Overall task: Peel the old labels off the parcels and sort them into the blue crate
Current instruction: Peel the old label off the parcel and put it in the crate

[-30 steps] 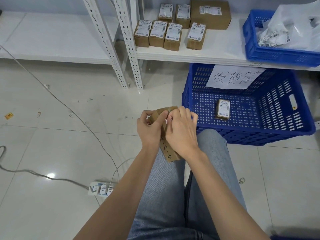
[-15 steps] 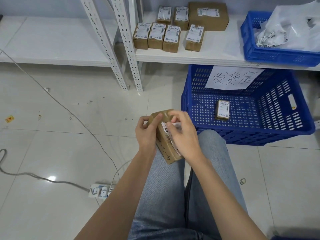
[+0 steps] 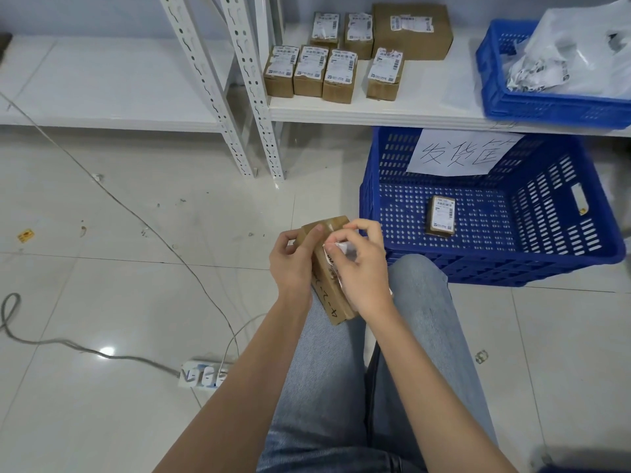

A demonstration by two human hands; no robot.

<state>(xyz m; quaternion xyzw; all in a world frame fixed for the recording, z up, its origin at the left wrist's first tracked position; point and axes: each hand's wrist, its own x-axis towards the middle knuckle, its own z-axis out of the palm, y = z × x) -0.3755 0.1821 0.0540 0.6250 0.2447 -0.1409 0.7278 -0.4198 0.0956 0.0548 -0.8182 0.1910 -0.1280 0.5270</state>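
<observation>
A small brown cardboard parcel [image 3: 327, 295] stands tilted on my knee, with handwriting on its side. My left hand [image 3: 293, 264] grips its left side, thumb on the top edge. My right hand [image 3: 362, 268] pinches the white label [image 3: 341, 249], which is partly lifted off the parcel's right face. To the right on the floor stands the blue crate [image 3: 546, 230] with a paper sign on its back wall and one labelled parcel [image 3: 442, 216] inside. Several more labelled parcels [image 3: 327, 71] sit on the white shelf above.
A second blue crate [image 3: 532, 104] holding white plastic bags sits on the shelf at the right. White shelf uprights [image 3: 252, 97] stand at the centre. A power strip [image 3: 201, 373] and cables [image 3: 136, 213] lie on the tiled floor to the left.
My right hand has pulled the label further off the parcel's face, and the loose white flap now shows under its fingers. The left hand keeps its grip.
</observation>
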